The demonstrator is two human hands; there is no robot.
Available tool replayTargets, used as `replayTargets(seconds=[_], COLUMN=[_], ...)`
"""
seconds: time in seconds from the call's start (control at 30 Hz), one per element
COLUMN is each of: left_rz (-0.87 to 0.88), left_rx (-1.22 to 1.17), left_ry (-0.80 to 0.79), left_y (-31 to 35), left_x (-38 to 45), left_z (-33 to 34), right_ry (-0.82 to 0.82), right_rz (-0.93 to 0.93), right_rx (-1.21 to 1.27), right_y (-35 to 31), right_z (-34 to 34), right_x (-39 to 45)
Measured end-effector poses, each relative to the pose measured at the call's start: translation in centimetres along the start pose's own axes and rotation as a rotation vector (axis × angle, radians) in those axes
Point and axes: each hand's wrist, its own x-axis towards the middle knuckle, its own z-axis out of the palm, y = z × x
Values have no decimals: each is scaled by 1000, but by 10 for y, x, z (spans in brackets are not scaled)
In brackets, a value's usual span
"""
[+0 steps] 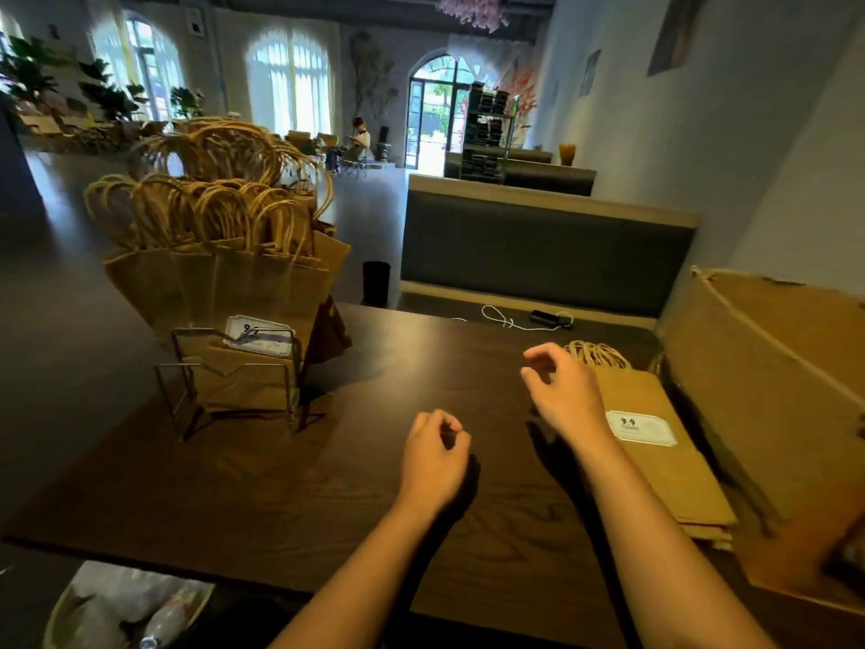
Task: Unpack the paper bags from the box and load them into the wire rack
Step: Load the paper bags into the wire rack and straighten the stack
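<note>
Dark wood-grain tabletop (374, 484) fills most of what we see, and we take the wire rack (234, 381) at its left end as our landmark. Upright brown paper bags (224, 283) crowd the rack, twisted handles fanned above and a white label showing at the front. Right of the rack, our left hand (437, 454) hovers over bare wood with fingers loosely curled, holding nothing. Farther right, our right hand (564, 391) hangs with relaxed, spread fingers, also empty, above the near edge of a flat stack of bags (669, 470) (a white label faces up). Farthest from the rack, the cardboard box (772, 391) sits just beside that stack. Behind the table, a white cord (503, 318) lies by the bench seat (547, 248).
</note>
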Motion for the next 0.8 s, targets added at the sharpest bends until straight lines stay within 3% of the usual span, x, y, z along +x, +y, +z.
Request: replayTargets(seconds=[0.1,0.2,0.27,0.47,0.67,0.8], left_rz=[44,72,97,130,105,-15], left_rx=[-8,-9,-9,22,18,-94], left_ry=[-200,-369,-451,-569,-561,-562], left_y=[12,29,38,57,58,55], left_x=[-9,-19,-23,-24,-19,-18], left_z=[39,69,83,107,107,105], right_ry=[65,-131,-218,-173,-171,-178], right_rz=[217,461,521,561,542,468], right_rx=[-243,-471,-502,-480,-524,-579], right_y=[46,97,119,123,107,98], right_z=[-46,-76,-81,-77,-67,-56], right_x=[9,9,2,-10,-11,-13])
